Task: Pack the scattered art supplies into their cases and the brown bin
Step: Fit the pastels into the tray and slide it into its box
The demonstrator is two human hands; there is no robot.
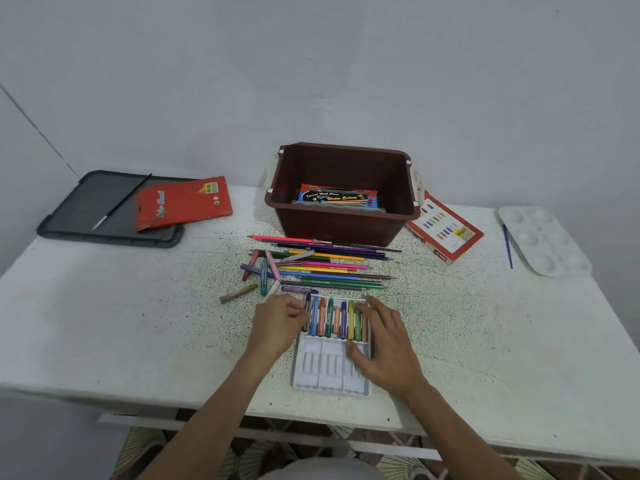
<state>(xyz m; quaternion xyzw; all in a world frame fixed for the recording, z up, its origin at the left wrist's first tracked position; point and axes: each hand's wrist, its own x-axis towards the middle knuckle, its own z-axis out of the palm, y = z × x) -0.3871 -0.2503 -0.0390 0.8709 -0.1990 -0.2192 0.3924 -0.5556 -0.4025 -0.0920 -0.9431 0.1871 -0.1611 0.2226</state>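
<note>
1. White speckled table (485,341) against a bare pale wall, and art supplies are spread across it.
2. At the back stands the brown bin (346,223). Inside lies a paint box (337,197) lettered "Special High Class", and below that what looks like "Water Colours".
3. Far left, a grey lid (86,209) carries a thin brush (121,202) and a red packet (183,202). Its script seems to read "Color Pencil".
4. Touching the bin's right side is a red-edged pastel box (446,233), with its side print too blurred to read. Further right are a white palette (543,240) and a blue brush (507,247).
5. Coloured pencils (329,268) lie in a loose heap in front of the bin.
6. Nearest the person, a white tray (322,372) holds a row of pastels (334,320) in its far half.
7. The left hand (280,320) pinches a dark pastel (307,310) at the row's left end.
8. The right hand (384,344) lies flat on the tray with its fingers spread, gripping nothing.
</note>
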